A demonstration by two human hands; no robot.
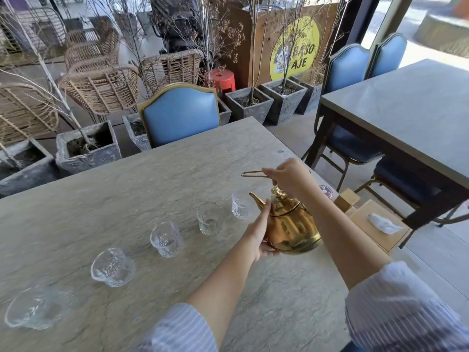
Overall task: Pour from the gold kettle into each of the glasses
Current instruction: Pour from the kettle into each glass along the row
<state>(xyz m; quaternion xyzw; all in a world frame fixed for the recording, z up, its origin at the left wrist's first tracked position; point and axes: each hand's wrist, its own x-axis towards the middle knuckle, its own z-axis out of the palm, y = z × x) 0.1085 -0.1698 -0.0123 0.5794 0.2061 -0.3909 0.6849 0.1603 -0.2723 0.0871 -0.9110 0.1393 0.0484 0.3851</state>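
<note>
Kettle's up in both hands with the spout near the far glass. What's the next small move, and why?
Probably tip the gold kettle forward a little so its spout comes over the farthest glass. The right hand holds the handle, the left hand steadies the body, and the spout points at that glass but looks level. No stream shows; all five glasses appear empty.

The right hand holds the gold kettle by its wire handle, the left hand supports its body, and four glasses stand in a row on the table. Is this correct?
Not quite: the head view shows five glasses, not four. The rest holds: right hand on the wire handle, left hand against the gold kettle.
</note>
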